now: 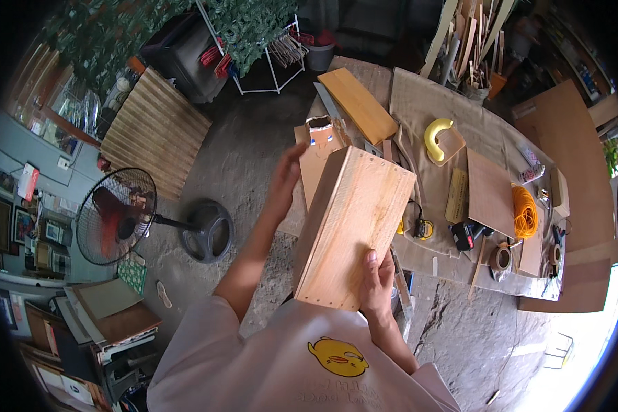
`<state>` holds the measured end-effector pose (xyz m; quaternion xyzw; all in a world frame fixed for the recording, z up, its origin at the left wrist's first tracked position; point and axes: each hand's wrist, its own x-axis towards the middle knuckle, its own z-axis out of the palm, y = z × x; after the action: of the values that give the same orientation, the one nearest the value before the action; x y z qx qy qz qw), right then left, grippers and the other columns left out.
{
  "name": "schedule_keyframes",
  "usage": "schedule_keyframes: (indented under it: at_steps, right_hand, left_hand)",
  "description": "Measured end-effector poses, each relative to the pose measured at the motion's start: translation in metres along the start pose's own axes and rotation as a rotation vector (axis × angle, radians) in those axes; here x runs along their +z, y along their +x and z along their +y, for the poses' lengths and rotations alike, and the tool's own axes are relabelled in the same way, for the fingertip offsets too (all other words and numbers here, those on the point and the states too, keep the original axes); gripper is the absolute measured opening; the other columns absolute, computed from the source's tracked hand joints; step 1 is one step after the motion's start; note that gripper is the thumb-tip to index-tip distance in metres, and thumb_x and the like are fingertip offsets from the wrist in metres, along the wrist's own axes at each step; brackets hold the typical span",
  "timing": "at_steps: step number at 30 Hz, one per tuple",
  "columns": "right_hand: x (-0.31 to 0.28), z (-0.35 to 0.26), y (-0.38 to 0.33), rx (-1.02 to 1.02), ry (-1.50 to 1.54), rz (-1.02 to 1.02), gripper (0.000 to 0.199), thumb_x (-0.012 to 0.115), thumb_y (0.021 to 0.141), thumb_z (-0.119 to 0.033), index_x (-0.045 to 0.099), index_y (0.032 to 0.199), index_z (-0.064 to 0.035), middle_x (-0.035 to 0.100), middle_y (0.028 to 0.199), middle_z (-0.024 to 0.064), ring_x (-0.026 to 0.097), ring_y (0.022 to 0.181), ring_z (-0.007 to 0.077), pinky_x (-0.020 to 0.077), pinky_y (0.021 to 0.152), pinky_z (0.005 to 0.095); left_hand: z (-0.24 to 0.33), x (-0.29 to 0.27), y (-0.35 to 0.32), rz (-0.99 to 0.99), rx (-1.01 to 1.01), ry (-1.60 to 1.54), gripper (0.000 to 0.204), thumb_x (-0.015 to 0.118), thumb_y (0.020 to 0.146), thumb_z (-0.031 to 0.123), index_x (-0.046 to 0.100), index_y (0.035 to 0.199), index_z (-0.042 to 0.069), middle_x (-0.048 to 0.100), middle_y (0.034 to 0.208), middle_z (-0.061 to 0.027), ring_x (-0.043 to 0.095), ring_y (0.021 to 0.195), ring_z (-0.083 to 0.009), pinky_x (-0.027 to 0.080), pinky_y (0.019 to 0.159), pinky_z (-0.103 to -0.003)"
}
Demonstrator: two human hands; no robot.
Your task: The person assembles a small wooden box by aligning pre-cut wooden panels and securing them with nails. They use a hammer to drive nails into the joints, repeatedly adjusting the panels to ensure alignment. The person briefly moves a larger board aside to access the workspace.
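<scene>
A pale wooden box (pixel 365 223), with small nail or screw heads dotted along its end edges, is held tilted in front of my chest. My right hand (pixel 377 280) grips its lower right edge, thumb on the broad face and the other fingers mostly hidden behind. My left hand (pixel 285 182) is raised off the box's left side, its fingers stretched up and slightly blurred, with nothing seen in it. Just past those fingers stands an open cardboard box (pixel 321 137) on the table's near left part. The underside of the wooden box is hidden.
A cloth-covered table (pixel 419 96) bears a wooden board (pixel 358 103), a yellow curved object (pixel 435 141), a tape measure (pixel 424 229), a cordless drill (pixel 463 235), orange cord (pixel 525 213) and tape rolls (pixel 501 259). A pedestal fan (pixel 117 216) stands left; wood scraps (pixel 468 48) rise behind.
</scene>
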<state>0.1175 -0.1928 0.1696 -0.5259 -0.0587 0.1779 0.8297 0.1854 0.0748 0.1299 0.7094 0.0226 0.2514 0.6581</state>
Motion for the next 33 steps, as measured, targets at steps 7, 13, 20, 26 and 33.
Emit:
schedule_keyframes:
  at_steps: [7, 13, 20, 26, 33]
  right_hand:
    - [-0.016, 0.000, -0.026, -0.029, 0.016, -0.027, 0.043, 0.056, 0.107, -0.027, 0.050, 0.139, 0.0029, 0.062, 0.127, 0.0078, 0.057, 0.112, 0.0118, 0.0434, 0.099, 0.0278]
    - [-0.018, 0.000, -0.042, 0.004, 0.001, 0.011, 0.051, 0.058, 0.107, -0.031, 0.047, 0.142, 0.0039, 0.062, 0.131, 0.0096, 0.056, 0.116, 0.0133, 0.0436, 0.102, 0.0298]
    - [-0.023, -0.004, -0.047, 0.035, -0.078, 0.061, 0.049, 0.056, 0.108, -0.032, 0.049, 0.140, 0.0046, 0.065, 0.125, 0.0089, 0.057, 0.114, 0.0126, 0.0445, 0.100, 0.0295]
    - [-0.027, -0.001, -0.035, 0.010, 0.098, 0.076, 0.047, 0.056, 0.108, -0.029, 0.048, 0.137, 0.0055, 0.061, 0.127, 0.0094, 0.054, 0.117, 0.0127, 0.0409, 0.104, 0.0302]
    - [-0.048, -0.013, -0.017, -0.016, 0.250, 0.060, 0.042, 0.053, 0.109, -0.026, 0.049, 0.137, 0.0048, 0.063, 0.128, 0.0108, 0.058, 0.117, 0.0150, 0.0438, 0.104, 0.0312]
  left_hand:
    - [0.113, 0.077, 0.008, -0.222, 0.154, -0.034, 0.083, 0.018, 0.106, 0.066, 0.059, 0.131, -0.002, 0.064, 0.130, -0.0161, 0.060, 0.119, -0.0230, 0.044, 0.106, -0.038]
    - [0.097, 0.093, -0.010, -0.123, -0.078, -0.389, 0.093, 0.015, 0.097, 0.081, 0.063, 0.103, 0.002, 0.070, 0.101, -0.0166, 0.068, 0.096, -0.0205, 0.053, 0.091, -0.036]
    - [0.095, 0.111, -0.013, -0.057, -0.044, -0.295, 0.089, 0.016, 0.099, 0.078, 0.058, 0.114, 0.001, 0.071, 0.097, -0.0167, 0.068, 0.089, -0.0207, 0.052, 0.086, -0.035]
    - [0.078, 0.110, 0.005, -0.070, 0.048, -0.133, 0.071, 0.020, 0.108, 0.063, 0.047, 0.137, 0.004, 0.068, 0.120, -0.0159, 0.062, 0.105, -0.0164, 0.046, 0.098, -0.031]
    - [-0.029, -0.013, -0.033, -0.334, -0.843, -0.036, 0.075, 0.032, 0.106, 0.064, 0.044, 0.151, 0.005, 0.051, 0.151, -0.0110, 0.046, 0.140, -0.0227, 0.029, 0.119, -0.037]
